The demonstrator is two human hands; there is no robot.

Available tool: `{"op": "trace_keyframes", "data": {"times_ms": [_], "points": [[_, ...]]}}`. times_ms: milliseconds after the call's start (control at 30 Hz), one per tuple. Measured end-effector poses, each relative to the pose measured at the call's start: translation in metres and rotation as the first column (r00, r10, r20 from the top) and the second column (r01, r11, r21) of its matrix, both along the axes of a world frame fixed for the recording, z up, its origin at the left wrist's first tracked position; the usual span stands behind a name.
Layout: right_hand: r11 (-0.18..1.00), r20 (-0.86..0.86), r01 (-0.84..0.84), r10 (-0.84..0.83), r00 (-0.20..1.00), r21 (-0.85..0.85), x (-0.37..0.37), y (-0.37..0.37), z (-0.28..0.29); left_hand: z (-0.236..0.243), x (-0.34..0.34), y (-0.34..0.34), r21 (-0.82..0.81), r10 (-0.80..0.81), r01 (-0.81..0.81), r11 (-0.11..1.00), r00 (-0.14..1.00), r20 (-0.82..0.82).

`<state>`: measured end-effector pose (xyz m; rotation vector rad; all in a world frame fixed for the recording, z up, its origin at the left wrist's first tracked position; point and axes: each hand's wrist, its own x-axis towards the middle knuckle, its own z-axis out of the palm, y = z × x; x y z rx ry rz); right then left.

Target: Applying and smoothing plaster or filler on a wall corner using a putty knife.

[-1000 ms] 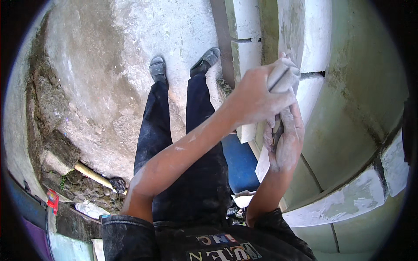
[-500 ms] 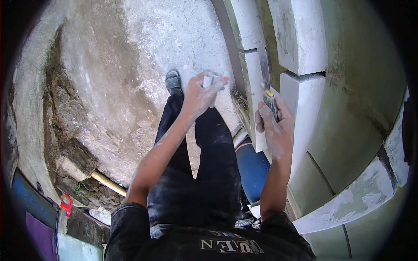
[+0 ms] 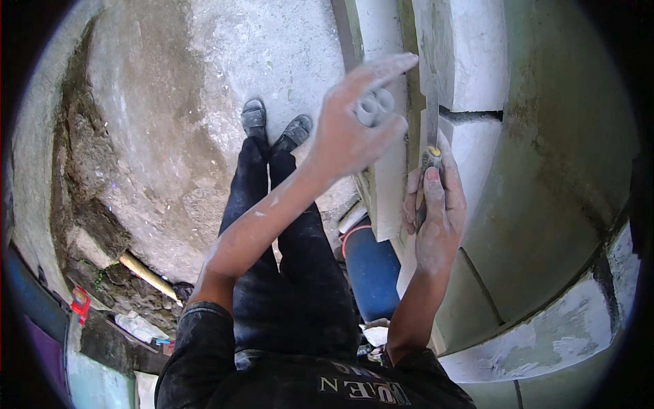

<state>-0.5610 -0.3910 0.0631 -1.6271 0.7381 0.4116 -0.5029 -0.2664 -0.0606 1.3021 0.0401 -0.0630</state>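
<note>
A rough grey floor (image 3: 293, 41) is seen from 9 to 12 o'clock, with white ledges (image 3: 480, 61) between 1 and 2 o'clock. A blue barrel (image 3: 371, 273) is placed at 5 o'clock. Toward 1 o'clock, the dusty left hand (image 3: 351, 133) is raised, its thumb and forefinger spread wide, its other fingers mostly hidden. At 3 o'clock, a thin-bladed tool (image 3: 434, 151), its blade pointed to 12 o'clock, is gripped by the right hand's (image 3: 439, 211) curled fingers. Two pale tubes (image 3: 373, 108) are held in the left hand, at 1 o'clock.
</note>
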Motion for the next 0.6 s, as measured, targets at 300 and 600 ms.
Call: {"op": "trace_keyframes", "data": {"times_ms": [300,600], "points": [[0.962,-0.044,0.244,-0.241,0.970,0.118,0.003,0.011,-0.005,0.018,-0.017,-0.030,0.072,-0.019,0.011,0.997,0.994,0.111],[0.969,-0.074,0.231,-0.225,0.972,0.087,0.008,0.019,0.005,0.024,-0.026,-0.035,-0.008,0.012,-0.013,1.000,0.998,-0.064]]}}
